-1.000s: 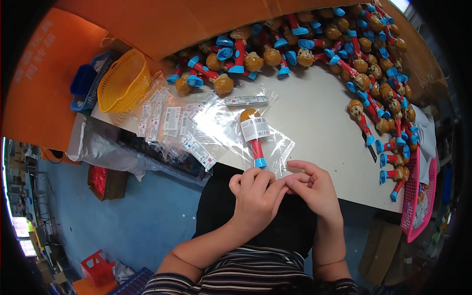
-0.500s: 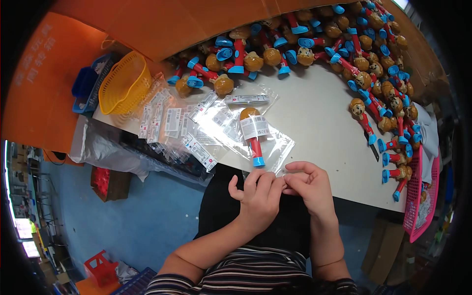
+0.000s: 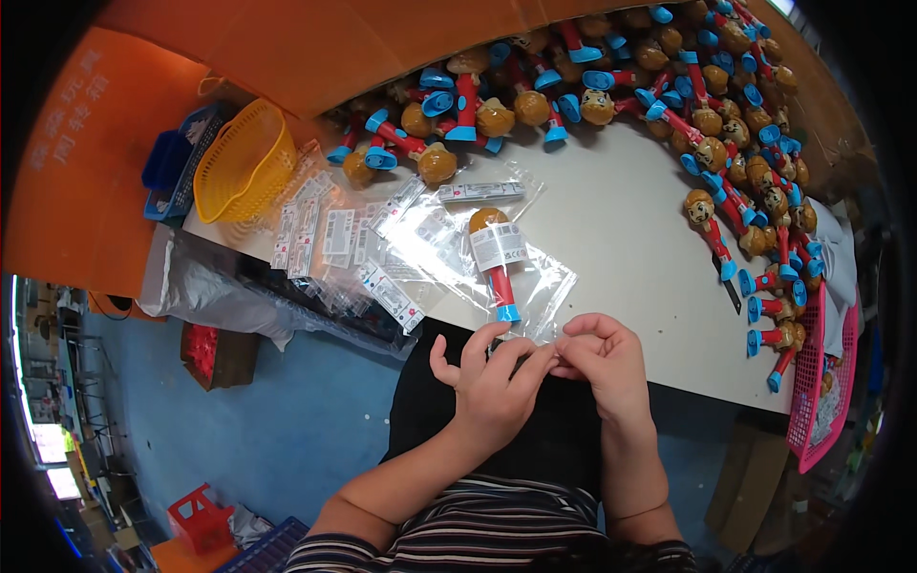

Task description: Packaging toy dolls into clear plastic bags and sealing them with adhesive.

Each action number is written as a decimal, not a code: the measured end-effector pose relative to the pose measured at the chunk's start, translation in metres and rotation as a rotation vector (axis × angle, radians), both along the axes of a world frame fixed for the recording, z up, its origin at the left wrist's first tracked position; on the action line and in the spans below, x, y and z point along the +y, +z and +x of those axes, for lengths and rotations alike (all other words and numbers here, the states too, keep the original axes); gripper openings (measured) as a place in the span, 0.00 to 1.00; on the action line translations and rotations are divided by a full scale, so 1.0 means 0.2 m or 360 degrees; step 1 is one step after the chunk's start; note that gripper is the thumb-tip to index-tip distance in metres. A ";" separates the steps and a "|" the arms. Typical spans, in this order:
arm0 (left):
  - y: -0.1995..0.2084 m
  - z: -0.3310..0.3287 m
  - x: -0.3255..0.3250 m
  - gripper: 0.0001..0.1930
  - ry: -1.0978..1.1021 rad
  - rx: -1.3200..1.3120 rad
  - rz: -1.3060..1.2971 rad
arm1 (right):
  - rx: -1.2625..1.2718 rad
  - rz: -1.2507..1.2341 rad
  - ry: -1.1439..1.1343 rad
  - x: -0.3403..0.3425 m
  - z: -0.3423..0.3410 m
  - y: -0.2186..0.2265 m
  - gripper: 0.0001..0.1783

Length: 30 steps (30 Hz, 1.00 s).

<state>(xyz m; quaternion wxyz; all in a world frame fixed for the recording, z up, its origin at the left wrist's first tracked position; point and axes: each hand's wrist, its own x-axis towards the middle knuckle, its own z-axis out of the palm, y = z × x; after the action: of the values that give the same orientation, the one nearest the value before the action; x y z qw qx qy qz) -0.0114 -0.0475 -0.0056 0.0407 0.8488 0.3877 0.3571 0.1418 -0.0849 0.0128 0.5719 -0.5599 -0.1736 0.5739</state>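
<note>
A clear plastic bag (image 3: 544,286) lies at the table's front edge. Inside it is a toy figure (image 3: 502,286) with a brown head, red body and blue foot, partly covered by a white printed label (image 3: 498,246). My left hand (image 3: 497,387) pinches the bag's near edge, its other fingers raised and spread. Right beside it, my right hand (image 3: 607,368) is closed on the same edge, thumb against bent fingers. The fingertips of both hands nearly meet, and the bit of film between them is hard to see. Left of the bag lies a pile of flat clear bags with printed cards (image 3: 353,244).
Many more toy figures (image 3: 707,153) are heaped along the back and right of the table. A thin dark blade-like tool (image 3: 728,286) lies at right. A yellow basket (image 3: 244,162) and blue bins (image 3: 172,162) stand at left, a pink basket (image 3: 820,382) at right.
My left hand's fingers have spread and lifted slightly, with its pinch near the right hand kept. The right hand and the bagged toy figure have hardly moved.
</note>
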 end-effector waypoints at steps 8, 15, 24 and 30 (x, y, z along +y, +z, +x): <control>-0.04 0.01 0.00 0.10 -0.0010 -0.0050 0.0228 | 0.0095 -0.0008 -0.0031 0.01 -0.01 0.01 0.06; -0.01 0.01 0.03 0.06 -0.0131 -0.0075 -0.0122 | 0.0079 0.0126 -0.0052 -0.01 -0.02 -0.05 0.05; 0.05 -0.08 0.10 0.06 -0.0416 -0.0183 -0.0489 | -0.0025 0.0139 -0.0105 0.03 -0.04 -0.04 0.06; 0.09 -0.40 0.19 0.06 -0.0617 -0.0950 -0.0937 | -0.0121 0.0159 -0.0043 0.04 0.00 -0.02 0.07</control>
<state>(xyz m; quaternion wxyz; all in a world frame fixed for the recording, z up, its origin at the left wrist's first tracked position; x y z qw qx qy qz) -0.0908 -0.0085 0.0127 0.4558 0.7180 0.2782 0.4465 0.1408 -0.0764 0.0086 0.5998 -0.5543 -0.2161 0.5351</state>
